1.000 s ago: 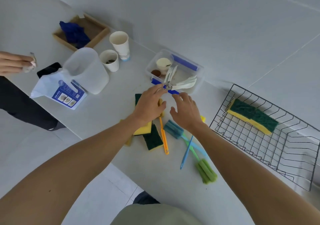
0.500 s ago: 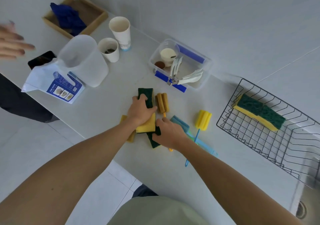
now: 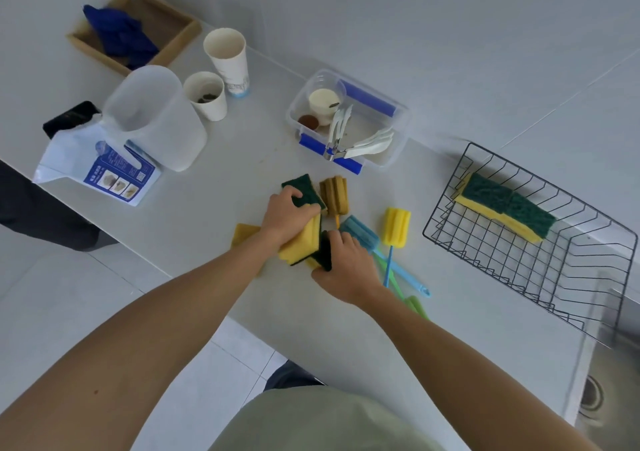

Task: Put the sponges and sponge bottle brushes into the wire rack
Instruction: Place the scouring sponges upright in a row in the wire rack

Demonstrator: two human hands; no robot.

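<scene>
yellow-and-green sponges (image 3: 300,242), black wire rack (image 3: 540,270), yellow brush head (image 3: 397,226)

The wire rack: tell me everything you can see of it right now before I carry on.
The wire rack is a dark, thin-wire basket with a grid floor and slanted, barred sides, seemingly metal. It sits upright on the white counter at the far right, beside a sink whose drain shows below it. Inside, against its far-left wall, lie green-topped yellow sponges, end to end; the rest of the floor is bare. Neither hand touches it, and no brush is in it yet.
</scene>
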